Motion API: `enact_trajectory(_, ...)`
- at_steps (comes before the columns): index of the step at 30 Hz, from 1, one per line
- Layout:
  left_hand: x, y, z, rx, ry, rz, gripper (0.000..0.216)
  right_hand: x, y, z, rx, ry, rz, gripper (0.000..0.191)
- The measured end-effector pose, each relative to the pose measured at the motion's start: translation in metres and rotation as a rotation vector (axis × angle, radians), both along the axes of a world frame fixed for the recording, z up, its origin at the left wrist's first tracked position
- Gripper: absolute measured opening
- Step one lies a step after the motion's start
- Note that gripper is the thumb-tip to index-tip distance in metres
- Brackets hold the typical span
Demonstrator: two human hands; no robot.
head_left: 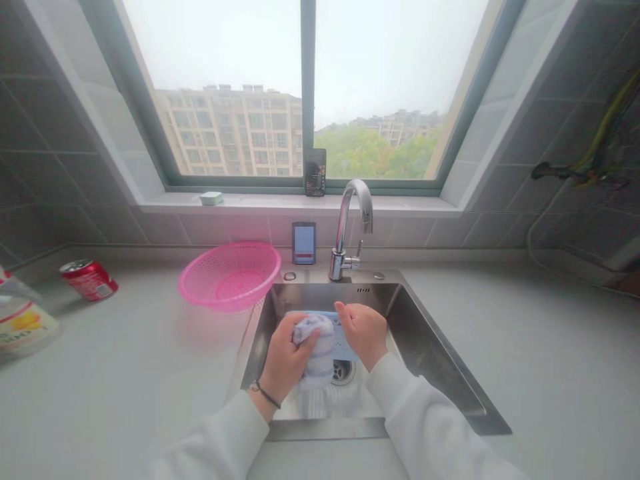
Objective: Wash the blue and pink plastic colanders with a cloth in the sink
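A wide window (pixel 305 93) with a dark green frame stands behind a long pale grey countertop (pixel 125 380), and a rectangular stainless steel sink (pixel 430 347) is set into this countertop. On the counter left of the sink, a round pink perforated plastic basket (pixel 230 277) rests tilted, close to the sink edge. Farther left, a red soda can (pixel 89 280) lies on its side. A curved chrome faucet (pixel 347 227) rises behind the sink, and a small upright screen device (pixel 304 243) stands just behind the faucet's left side.

Inside the sink, both hands work above the round metal drain (pixel 344 371). They hold a flat blue perforated plastic piece (pixel 345 333) between them, over the sink bottom. The left hand (pixel 290 353), with a thin black bracelet (pixel 265 393) on the wrist, is closed around a white cloth with purple stripes (pixel 317 357) and presses it against the blue piece. The fingers of the right hand (pixel 363 333) are bent and closed over the top edge of the blue piece.
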State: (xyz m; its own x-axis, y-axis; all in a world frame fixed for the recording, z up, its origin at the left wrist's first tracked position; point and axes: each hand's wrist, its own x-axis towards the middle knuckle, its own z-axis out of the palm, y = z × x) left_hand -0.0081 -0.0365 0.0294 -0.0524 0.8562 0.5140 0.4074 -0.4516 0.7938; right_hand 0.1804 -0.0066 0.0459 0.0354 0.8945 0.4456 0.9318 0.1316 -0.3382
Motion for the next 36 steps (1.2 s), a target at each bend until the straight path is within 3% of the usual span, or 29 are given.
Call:
enact_trajectory(6,-0.018,0.016,-0.001,0.011,0.012,0.197,0.028,0.025,0.003,0.005,0.106,0.131,-0.112,0.072)
enact_trajectory(8,-0.013,0.012,-0.001,0.022,0.019,0.185,0.027,0.024,0.002,0.004,0.104,0.135,-0.116,0.069)
enact_trajectory(13,0.000,-0.003,-0.003,0.093,0.104,0.007,0.022,0.001,0.002,-0.001,0.058,0.071,-0.024,0.062)
enact_trajectory(20,-0.017,0.012,0.004,0.092,0.059,0.184,0.024,0.029,0.003,0.008,0.057,0.224,-0.123,0.062)
enact_trajectory(23,-0.007,0.002,0.005,0.115,0.073,0.096,0.020,0.023,0.002,0.006,0.048,0.194,-0.107,0.061)
enact_trajectory(26,0.005,-0.011,0.005,0.179,0.134,-0.068,0.016,0.004,0.000,0.002,0.017,0.104,0.004,0.057)
enact_trajectory(28,0.005,-0.012,0.005,0.192,0.160,-0.100,0.015,-0.003,0.000,0.002,-0.007,0.076,0.042,0.055)
enact_trajectory(33,-0.015,0.009,0.003,0.080,0.109,0.127,0.022,0.020,0.005,0.006,-0.015,0.199,-0.095,0.057)
enact_trajectory(36,-0.021,0.015,0.000,0.029,0.095,0.169,0.021,0.032,0.007,0.006,0.013,0.281,-0.122,0.056)
